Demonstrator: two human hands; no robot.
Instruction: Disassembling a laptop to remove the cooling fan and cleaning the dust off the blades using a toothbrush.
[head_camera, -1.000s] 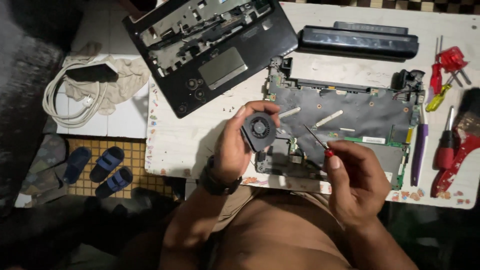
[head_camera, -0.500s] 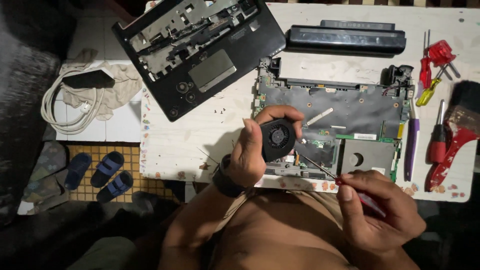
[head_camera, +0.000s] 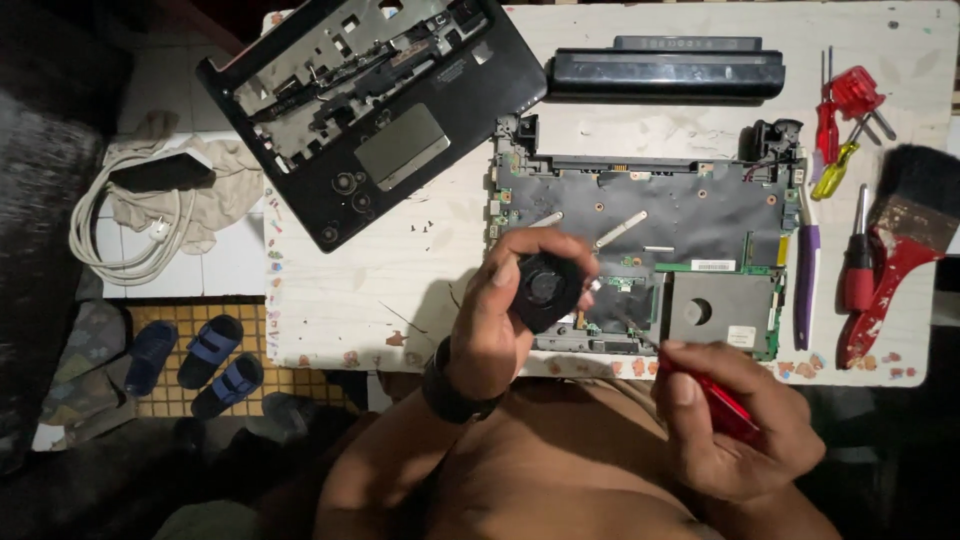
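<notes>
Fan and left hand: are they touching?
Touching. The head view shows the left hand with fingers wrapped over the top of the black fan and the thumb under it, holding it above the board.

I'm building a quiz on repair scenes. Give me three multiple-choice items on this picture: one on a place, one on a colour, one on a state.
1. Where does the battery lie?
A. Above the laptop board, at the table's far edge
B. On the floor
C. Under the palmrest

2. What colour is the handle of the screwdriver in the right hand?
A. Yellow
B. Red
C. Purple

3. How is the fan right now?
A. Screwed into the board
B. Lying on the cloth
C. Gripped in the left hand, lifted over the board

Answers: 1 A, the long black bar sits just beyond the board. 2 B, red shows between the fingers. 3 C, thumb and fingers wrap its black round housing.
</notes>
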